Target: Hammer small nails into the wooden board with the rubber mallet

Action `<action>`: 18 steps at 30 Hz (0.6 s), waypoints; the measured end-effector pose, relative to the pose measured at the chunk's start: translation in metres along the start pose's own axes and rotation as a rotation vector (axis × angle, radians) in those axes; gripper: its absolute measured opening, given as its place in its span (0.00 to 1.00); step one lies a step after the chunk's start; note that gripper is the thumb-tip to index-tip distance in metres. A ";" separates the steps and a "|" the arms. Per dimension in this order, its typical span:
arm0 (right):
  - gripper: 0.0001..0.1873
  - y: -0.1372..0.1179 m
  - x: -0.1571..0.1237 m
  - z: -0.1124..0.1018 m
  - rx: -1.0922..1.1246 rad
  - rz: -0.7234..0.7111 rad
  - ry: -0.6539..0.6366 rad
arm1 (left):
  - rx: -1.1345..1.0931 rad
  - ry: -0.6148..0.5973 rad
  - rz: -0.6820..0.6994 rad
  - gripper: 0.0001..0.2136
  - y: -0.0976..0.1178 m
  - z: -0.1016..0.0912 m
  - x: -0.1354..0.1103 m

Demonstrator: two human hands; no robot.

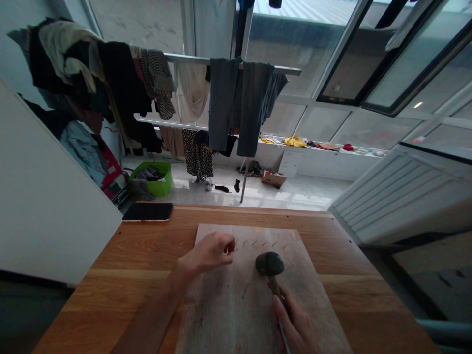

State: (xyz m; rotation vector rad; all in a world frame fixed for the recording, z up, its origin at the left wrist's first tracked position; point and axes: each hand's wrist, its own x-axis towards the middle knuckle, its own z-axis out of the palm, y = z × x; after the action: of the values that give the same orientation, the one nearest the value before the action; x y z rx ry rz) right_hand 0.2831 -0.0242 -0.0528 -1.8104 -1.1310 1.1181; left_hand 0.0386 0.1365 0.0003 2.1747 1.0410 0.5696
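Note:
My left hand [214,251] is closed in a pinch over the upper left of a pale wooden board [236,324]. A thin nail [236,250] shows at its fingertips, mostly hidden by them. My right hand [293,317] is wrapped round the wooden handle of a mallet [270,264], whose dark head is above the board, to the right of my left hand. Along the far part of the board, a row of several nails [263,243] stands upright, slightly tilted. A loose nail [245,292] lies on the board between my hands.
The board lies on a wooden table [121,285]. A phone [148,212] rests at the table's far left corner. Beyond the table are a rack with hanging trousers [223,103], a green basket [162,183] and a cardboard box [273,179]. A white panel [47,196] borders the left side.

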 end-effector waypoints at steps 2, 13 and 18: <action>0.37 0.001 0.000 0.000 0.002 -0.011 -0.007 | -0.152 0.139 0.009 0.11 -0.016 -0.001 0.004; 0.38 -0.009 -0.002 0.003 0.028 0.004 -0.028 | -0.255 0.234 -0.040 0.07 -0.039 0.017 0.006; 0.34 -0.008 -0.003 0.002 0.021 0.004 -0.025 | -0.238 0.247 -0.032 0.06 -0.041 0.016 0.005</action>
State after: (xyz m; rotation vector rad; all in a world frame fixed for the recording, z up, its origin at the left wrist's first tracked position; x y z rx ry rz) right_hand 0.2784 -0.0235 -0.0454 -1.7884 -1.1266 1.1535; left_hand 0.0308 0.1541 -0.0396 1.9104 1.0727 0.9165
